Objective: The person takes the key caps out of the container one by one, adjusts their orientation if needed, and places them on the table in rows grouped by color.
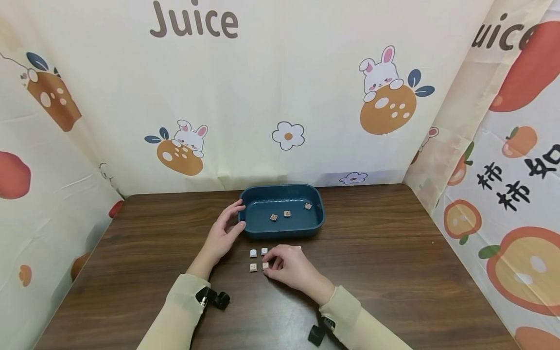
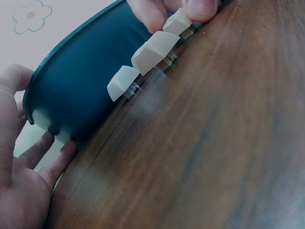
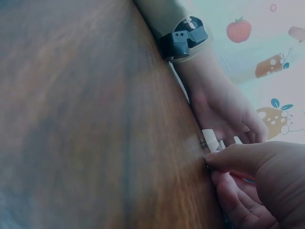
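A dark blue tray [image 1: 317,206] stands at the middle of the brown table, with three small keycaps [image 1: 287,213] inside. My left hand [image 1: 234,218] rests with relaxed fingers against the tray's left end; the left wrist view shows those fingers [image 2: 50,160] lying along the tray wall [image 2: 81,81]. Just in front of the tray several pale keycaps [image 1: 253,253] lie in a small square. My right hand [image 1: 273,262] pinches the near-right keycap [image 1: 265,265] between thumb and fingertip, which the right wrist view shows low on the table [image 3: 209,164]. Two more keycaps [image 2: 155,50] show in a row beside it.
Printed cloth walls with "Juice" lettering [image 1: 194,22] close the table in at the back and both sides. Bare wood table [image 1: 393,253] lies right and left of the tray. Black wrist cameras [image 1: 216,297] sit on both sleeves.
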`<state>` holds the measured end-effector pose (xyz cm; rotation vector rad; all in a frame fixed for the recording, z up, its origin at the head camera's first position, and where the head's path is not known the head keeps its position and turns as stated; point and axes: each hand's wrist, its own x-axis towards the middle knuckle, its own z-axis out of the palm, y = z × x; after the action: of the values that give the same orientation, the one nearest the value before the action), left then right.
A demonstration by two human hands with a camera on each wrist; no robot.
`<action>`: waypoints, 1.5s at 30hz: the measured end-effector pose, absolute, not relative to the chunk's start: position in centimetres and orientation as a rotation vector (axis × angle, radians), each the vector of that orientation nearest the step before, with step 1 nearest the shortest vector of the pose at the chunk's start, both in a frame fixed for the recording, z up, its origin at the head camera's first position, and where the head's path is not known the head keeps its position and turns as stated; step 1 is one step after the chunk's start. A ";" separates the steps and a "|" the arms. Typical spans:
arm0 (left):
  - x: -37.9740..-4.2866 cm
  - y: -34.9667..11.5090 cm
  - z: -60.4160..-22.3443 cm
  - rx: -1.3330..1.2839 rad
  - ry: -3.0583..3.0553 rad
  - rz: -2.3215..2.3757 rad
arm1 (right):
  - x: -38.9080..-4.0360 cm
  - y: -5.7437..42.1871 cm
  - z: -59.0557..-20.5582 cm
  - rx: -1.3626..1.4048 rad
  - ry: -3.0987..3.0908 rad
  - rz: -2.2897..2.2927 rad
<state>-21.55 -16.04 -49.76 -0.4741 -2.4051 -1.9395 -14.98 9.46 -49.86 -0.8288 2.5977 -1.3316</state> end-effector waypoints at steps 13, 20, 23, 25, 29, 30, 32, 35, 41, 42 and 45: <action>-20.8 -15.7 -48.6 -0.480 -2.399 -1.947 | -15.1 9.5 -50.0 -0.844 2.603 -1.336; -20.7 -15.8 -48.4 -0.491 -2.398 -1.947 | -15.1 9.5 -49.7 -0.834 2.583 -1.351; -20.7 -15.8 -48.4 -0.500 -2.394 -1.944 | -15.1 9.6 -49.5 -0.822 2.571 -1.352; -20.7 -15.8 -48.3 -0.503 -2.392 -1.945 | -15.0 9.6 -49.3 -0.814 2.563 -1.359; -20.7 -15.8 -48.3 -0.503 -2.394 -1.948 | -14.9 9.6 -48.7 -0.801 2.552 -1.377; -20.7 -15.8 -48.3 -0.503 -2.395 -1.948 | -14.8 9.6 -48.4 -0.795 2.550 -1.381; -20.7 -15.8 -48.2 -0.499 -2.398 -1.946 | -14.8 9.6 -48.1 -0.780 2.550 -1.387; -20.7 -15.8 -48.2 -0.498 -2.404 -1.941 | -14.7 9.8 -47.4 -0.775 2.566 -1.387; -20.9 -15.8 -48.5 -0.489 -2.408 -1.940 | -14.7 10.1 -46.1 -0.838 2.608 -1.385; -20.9 -15.8 -48.5 -0.487 -2.407 -1.942 | -14.6 10.2 -45.7 -0.847 2.613 -1.383; -20.8 -15.8 -48.6 -0.488 -2.406 -1.941 | -14.8 10.3 -44.6 -0.889 2.617 -1.379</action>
<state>-20.83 -15.84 -48.60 -0.4879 -2.4062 -1.9411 -14.75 10.33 -44.57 -0.8888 2.6172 -1.3786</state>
